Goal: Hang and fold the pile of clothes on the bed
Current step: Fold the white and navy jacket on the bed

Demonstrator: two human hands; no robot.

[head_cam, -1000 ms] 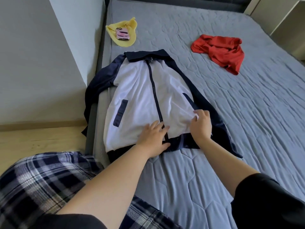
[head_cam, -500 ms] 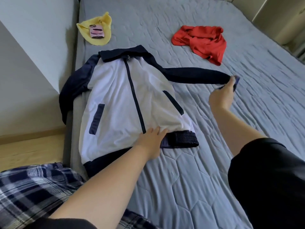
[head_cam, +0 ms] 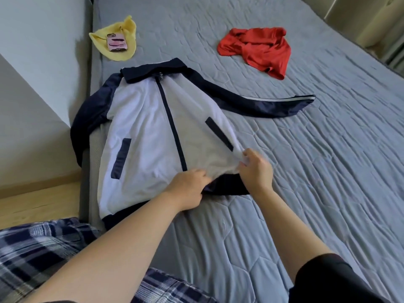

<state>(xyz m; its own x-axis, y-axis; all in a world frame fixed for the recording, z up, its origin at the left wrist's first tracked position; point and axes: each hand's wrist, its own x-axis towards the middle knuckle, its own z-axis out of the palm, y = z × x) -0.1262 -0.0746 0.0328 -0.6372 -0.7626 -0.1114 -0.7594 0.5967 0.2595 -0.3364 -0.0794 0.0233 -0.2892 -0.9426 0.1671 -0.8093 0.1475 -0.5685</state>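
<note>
A white and navy zip jacket (head_cam: 148, 132) lies face up on the grey bed (head_cam: 306, 193), collar away from me. Its right-hand sleeve (head_cam: 273, 103) is stretched flat out to the right; the other sleeve hangs over the bed's left edge. My left hand (head_cam: 188, 189) grips the jacket's lower hem near the zip. My right hand (head_cam: 255, 169) pinches the white fabric at the lower right corner, just above the navy waistband. A crumpled red garment (head_cam: 258, 49) lies farther back on the bed.
A yellow cloth (head_cam: 122, 40) with a pink phone (head_cam: 117, 42) on it sits at the bed's far left edge. A white wall corner and wooden floor (head_cam: 32, 204) are to the left. My plaid-clad legs are at the bottom left.
My right hand has let go of the sleeve cuff, which now lies spread out, and come back to the jacket's lower right corner. My left hand stayed at the hem.
</note>
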